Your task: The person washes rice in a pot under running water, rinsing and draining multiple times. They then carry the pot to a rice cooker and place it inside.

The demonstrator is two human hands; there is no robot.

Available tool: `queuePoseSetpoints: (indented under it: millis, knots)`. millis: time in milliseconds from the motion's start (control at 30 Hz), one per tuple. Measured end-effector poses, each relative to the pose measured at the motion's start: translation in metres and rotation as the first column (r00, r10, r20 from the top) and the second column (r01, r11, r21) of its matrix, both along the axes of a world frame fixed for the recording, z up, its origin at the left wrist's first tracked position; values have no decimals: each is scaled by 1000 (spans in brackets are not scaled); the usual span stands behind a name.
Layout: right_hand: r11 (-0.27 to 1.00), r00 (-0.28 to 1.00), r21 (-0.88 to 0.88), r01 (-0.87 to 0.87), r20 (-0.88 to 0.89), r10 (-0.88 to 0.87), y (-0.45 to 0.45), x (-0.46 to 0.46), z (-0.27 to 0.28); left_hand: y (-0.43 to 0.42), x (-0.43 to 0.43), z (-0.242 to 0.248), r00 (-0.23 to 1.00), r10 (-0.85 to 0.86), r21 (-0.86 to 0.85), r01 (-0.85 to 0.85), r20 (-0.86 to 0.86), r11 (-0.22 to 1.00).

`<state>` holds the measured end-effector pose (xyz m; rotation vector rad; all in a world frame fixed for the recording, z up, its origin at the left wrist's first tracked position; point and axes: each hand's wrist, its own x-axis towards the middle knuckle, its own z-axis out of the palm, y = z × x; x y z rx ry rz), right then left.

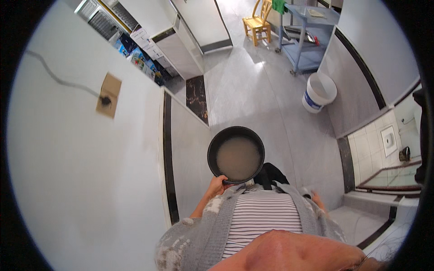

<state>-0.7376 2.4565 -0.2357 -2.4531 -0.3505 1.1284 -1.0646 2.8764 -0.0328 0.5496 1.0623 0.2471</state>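
My left hand point(218, 186) grips the near rim of a round black pot point(212, 159), with the thumb over the edge. Cloudy greyish liquid point(238, 158) fills part of the pot; whatever lies beneath its surface cannot be made out. The pot hangs in front of my body, above the floor. Down at my right side is my right hand point(317, 197), small and blurred beside the grey cardigan point(313, 208). A pale, dark-edged thing point(306, 193) shows right by it, and I cannot tell whether the fingers hold it.
A white plastic bucket point(317, 95) stands by the right wall, near a blue wheeled cart point(300, 54). Further off is a yellow wooden chair point(259, 24). Close on my left runs a white wall point(112, 162). A doorway at right shows a tiled floor with a squat toilet point(389, 140).
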Motion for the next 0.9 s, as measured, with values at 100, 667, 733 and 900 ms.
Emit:
queuePoseSetpoints:
  millis: [100,667,733,900]
  knots:
    - [924,983,-346,-160,-142,117,4,2,-9,95,57,4,1000,-2,-43,1,-21,999]
    - [700,693,226,-677,515,503,841,492,191,495,379,-8,994,107,24,-107,20,994]
    - [598,888,695,-399,131,441,911,527,213,550,420,-25,995,94,-33,-93,27,995]
    - [829,793,-308,-467,269,547,960,578,123,711,517,-70,929,-248,162,299,-275,940]
